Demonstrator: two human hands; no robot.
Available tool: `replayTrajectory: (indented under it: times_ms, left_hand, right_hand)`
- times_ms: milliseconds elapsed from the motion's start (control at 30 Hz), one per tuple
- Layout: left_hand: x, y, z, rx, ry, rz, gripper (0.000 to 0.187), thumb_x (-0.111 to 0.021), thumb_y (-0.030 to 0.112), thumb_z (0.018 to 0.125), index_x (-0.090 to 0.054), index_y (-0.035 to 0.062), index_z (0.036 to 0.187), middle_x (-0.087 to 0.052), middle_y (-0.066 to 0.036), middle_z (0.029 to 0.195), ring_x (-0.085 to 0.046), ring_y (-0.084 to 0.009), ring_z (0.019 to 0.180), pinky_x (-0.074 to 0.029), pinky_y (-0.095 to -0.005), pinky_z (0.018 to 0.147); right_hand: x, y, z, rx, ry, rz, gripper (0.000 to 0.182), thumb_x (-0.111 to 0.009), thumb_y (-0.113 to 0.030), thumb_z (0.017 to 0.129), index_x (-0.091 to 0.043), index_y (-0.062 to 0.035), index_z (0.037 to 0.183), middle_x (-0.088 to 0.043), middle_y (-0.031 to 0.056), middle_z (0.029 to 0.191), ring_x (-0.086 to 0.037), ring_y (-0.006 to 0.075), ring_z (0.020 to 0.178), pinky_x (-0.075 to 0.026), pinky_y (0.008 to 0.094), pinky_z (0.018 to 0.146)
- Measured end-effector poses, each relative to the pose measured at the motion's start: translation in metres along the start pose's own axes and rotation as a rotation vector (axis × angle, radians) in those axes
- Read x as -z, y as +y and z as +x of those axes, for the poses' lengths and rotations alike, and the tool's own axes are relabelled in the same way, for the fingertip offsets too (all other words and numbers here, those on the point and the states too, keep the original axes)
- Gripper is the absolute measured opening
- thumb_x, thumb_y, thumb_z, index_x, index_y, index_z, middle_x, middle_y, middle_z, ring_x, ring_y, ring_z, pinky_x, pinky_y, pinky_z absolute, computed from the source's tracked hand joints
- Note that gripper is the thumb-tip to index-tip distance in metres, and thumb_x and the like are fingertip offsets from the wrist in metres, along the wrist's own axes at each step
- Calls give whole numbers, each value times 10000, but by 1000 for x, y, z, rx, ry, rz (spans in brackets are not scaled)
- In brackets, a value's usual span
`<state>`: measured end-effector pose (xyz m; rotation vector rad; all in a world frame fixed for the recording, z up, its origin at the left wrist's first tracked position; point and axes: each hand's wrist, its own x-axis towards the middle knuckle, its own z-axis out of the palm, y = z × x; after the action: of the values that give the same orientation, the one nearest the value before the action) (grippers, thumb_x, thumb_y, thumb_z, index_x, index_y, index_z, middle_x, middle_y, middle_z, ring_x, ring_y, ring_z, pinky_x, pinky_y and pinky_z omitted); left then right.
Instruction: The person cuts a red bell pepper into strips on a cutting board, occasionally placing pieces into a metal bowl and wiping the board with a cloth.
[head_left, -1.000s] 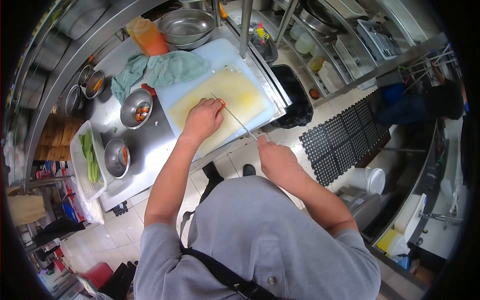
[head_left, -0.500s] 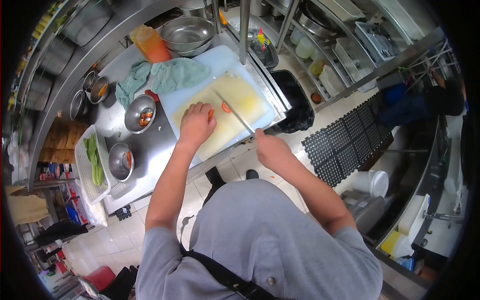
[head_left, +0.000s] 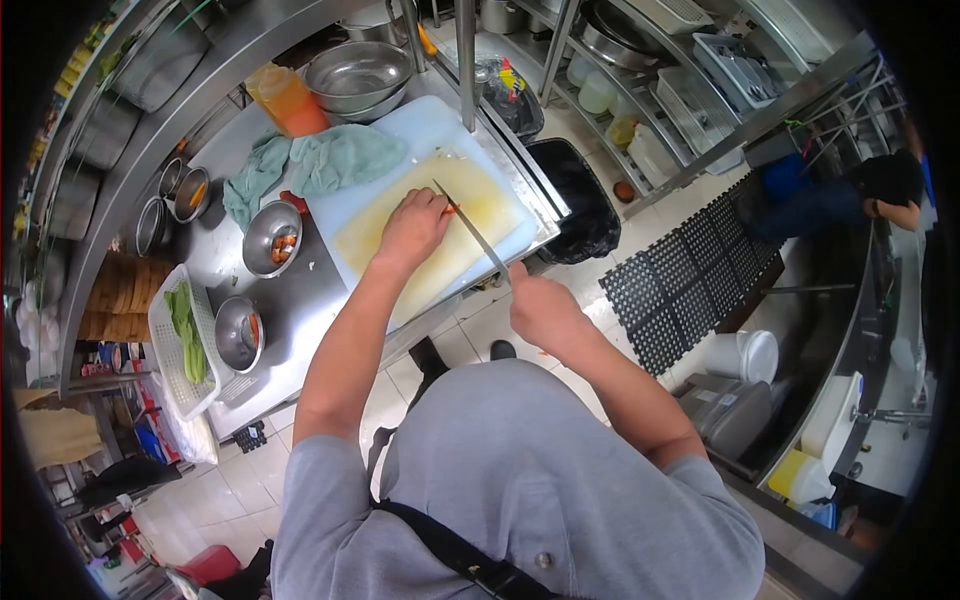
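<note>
My right hand (head_left: 545,308) is closed around the handle of a long-bladed knife (head_left: 475,230), whose blade slants across the yellow-stained cutting board (head_left: 385,245). On the board, my left hand (head_left: 414,230) has its fingers curled and pressed down close to the blade. A small orange-red vegetable piece (head_left: 451,208) shows at its fingertips beside the knife; the rest is hidden under the fingers. To the left, one metal bowl (head_left: 262,246) contains orange-brown pieces. A second metal bowl (head_left: 233,338) has an orange-red piece inside.
A green cloth (head_left: 345,158) lies along the board's far-left edge, near an orange-filled container (head_left: 288,100) and stacked bowls (head_left: 355,72). The white basket (head_left: 208,385) has leafy greens (head_left: 184,330). A black-lined bin (head_left: 575,205) stands beyond the table. Another person (head_left: 880,195) is at far right.
My left hand has shifted right, up against the knife blade. The red piece that lay apart on the board is now mostly covered. The other person's arm has lowered.
</note>
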<state>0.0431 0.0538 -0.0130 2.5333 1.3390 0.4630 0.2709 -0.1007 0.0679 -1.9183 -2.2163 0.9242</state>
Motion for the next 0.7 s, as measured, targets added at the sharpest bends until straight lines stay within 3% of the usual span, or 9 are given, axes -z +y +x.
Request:
replayTrajectory:
  times_ms: [67,133,233,367,433,667,700]
  left_hand:
    - [-2,0,1,55,-1,-25,155,-699,169,973,-704,39,1056,-696,-139,1117,-642,-363,1164,-546,-484,1012]
    - [-3,-4,2,23,70,-121,195,-681,198,980,-736,18,1030,-709,-218,1042,-636,-449,1037,-514,-540,953]
    - [0,-7,5,60,-30,-84,158,-698,164,983,-711,23,1053,-711,-163,1107,-654,-376,1147,-557,-482,991]
    - [0,-10,6,70,-33,-81,153,-700,160,984,-714,16,1032,-716,-164,1105,-658,-370,1141,-557,-483,986]
    - [-1,-12,6,43,34,-172,199,-690,199,975,-739,9,1012,-708,-225,1037,-639,-453,1033,-511,-545,935]
    - [0,-13,7,23,36,-202,195,-695,196,972,-733,8,1008,-710,-216,1018,-646,-447,1030,-518,-536,927]
    - [3,-10,7,36,14,-179,158,-697,160,973,-726,11,1018,-716,-187,1033,-656,-410,1064,-536,-509,948]
  right_hand:
    - [1,1,0,-1,-6,-6,362,-612,11,857,-492,90,1189,-725,327,905,-731,515,920,-579,599,850]
    - [2,1,0,-1,-14,-12,360,-612,14,856,-490,92,1186,-725,325,899,-731,515,913,-581,595,848]
    - [9,0,-5,38,10,-27,358,-616,17,854,-492,94,1181,-726,327,901,-735,512,905,-585,587,845]
    - [21,-7,-8,22,-56,-56,350,-625,20,853,-504,93,1173,-728,328,907,-740,506,915,-585,586,850]
    - [20,-5,-5,17,-74,-66,344,-627,21,855,-509,93,1170,-729,328,911,-742,504,919,-585,587,852]
    - [-18,17,28,45,-18,0,272,-572,8,911,-527,74,1171,-726,331,943,-718,530,948,-568,606,861]
    - [-18,17,30,43,-18,15,260,-563,1,922,-527,73,1169,-722,337,953,-710,536,955,-562,611,866]
